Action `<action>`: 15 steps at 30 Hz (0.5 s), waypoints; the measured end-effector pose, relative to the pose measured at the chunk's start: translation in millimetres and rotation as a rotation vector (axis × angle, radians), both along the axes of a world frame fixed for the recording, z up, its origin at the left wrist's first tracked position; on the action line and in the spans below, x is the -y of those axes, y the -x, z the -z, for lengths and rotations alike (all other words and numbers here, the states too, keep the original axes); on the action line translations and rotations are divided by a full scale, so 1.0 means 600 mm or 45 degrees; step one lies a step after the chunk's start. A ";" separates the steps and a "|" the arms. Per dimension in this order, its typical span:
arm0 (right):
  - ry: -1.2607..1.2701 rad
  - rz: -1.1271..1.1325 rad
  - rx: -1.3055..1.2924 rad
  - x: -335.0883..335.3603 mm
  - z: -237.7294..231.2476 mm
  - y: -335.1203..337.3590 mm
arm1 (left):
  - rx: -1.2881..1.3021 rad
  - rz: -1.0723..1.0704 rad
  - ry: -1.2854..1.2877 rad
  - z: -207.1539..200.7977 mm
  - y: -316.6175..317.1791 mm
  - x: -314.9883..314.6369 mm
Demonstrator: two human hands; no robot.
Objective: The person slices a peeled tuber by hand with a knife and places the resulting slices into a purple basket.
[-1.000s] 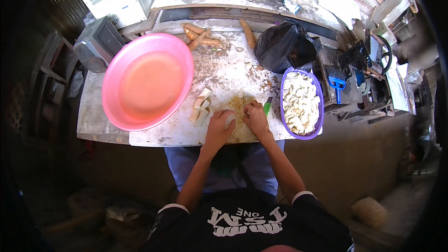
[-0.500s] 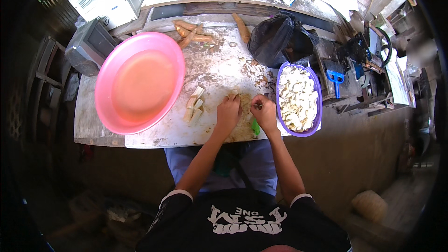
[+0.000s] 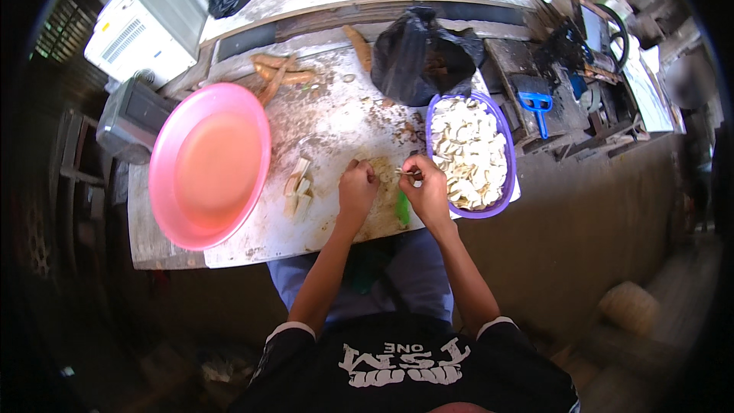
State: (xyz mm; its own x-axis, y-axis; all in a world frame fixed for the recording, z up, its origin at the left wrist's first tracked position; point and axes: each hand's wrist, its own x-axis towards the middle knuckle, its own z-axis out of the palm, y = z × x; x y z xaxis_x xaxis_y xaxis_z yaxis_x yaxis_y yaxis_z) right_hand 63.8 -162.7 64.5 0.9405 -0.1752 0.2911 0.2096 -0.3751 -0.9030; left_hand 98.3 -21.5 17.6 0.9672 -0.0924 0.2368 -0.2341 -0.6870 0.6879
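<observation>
Over the white board on the table (image 3: 245, 249), my left hand (image 3: 357, 190) is curled closed; whatever its fingers hold, if anything, is hidden. My right hand (image 3: 428, 190) pinches a small thin pale piece (image 3: 407, 173) between thumb and fingers, beside the purple basin. A bright green handle-like thing (image 3: 403, 209) lies just below that hand. Pale peeled root sticks (image 3: 300, 184) rest to the left of my left hand. Heaped white root slices (image 3: 470, 149) fill the oval purple basin (image 3: 511, 184) at the right.
A big pink basin (image 3: 163, 203) of cloudy liquid stands at the left. Brown unpeeled roots (image 3: 287, 75) and a black plastic bag (image 3: 397, 61) sit at the back. A blue dustpan (image 3: 539, 103) lies to the right; a grey boxy device (image 3: 126, 119) stands behind the pink basin.
The view has shifted, moving the scenery leftward. My right hand has turned and lifted a little, bringing the pinched pale piece into sight. My left hand stays curled.
</observation>
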 end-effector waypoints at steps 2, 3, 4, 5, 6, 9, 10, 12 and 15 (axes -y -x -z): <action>0.006 0.065 0.012 0.014 -0.003 0.008 | 0.024 0.035 0.125 -0.001 -0.004 0.001; -0.003 0.094 0.010 0.022 -0.008 0.012 | -0.012 0.068 0.440 -0.012 -0.002 0.004; 0.023 0.144 0.045 0.030 -0.020 0.017 | -0.061 0.094 0.756 -0.028 0.001 0.009; 0.049 0.193 0.079 0.038 -0.031 0.022 | -0.076 0.116 0.748 -0.045 0.002 0.018; 0.058 0.241 0.007 0.045 -0.042 0.027 | -0.095 0.214 0.809 -0.072 0.006 0.035; 0.245 0.310 0.209 0.073 -0.027 0.025 | -0.053 0.531 0.549 -0.119 0.007 0.082; 0.312 0.281 0.129 0.081 -0.030 0.026 | 0.127 0.562 0.413 -0.103 0.003 0.097; 0.371 0.294 0.100 0.099 -0.012 0.031 | 0.011 0.601 0.153 -0.079 0.005 0.113; 0.422 0.295 0.071 0.110 -0.003 0.048 | 0.074 0.519 0.246 -0.081 0.019 0.106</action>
State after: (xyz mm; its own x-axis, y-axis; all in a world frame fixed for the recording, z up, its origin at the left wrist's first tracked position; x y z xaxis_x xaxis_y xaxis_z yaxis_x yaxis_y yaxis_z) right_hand 35.0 -229.0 66.4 0.8684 -0.2689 0.4166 0.1303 -0.6868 -0.7151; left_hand 87.1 -85.2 66.0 0.8457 -0.4115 0.3398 -0.5006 -0.3910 0.7723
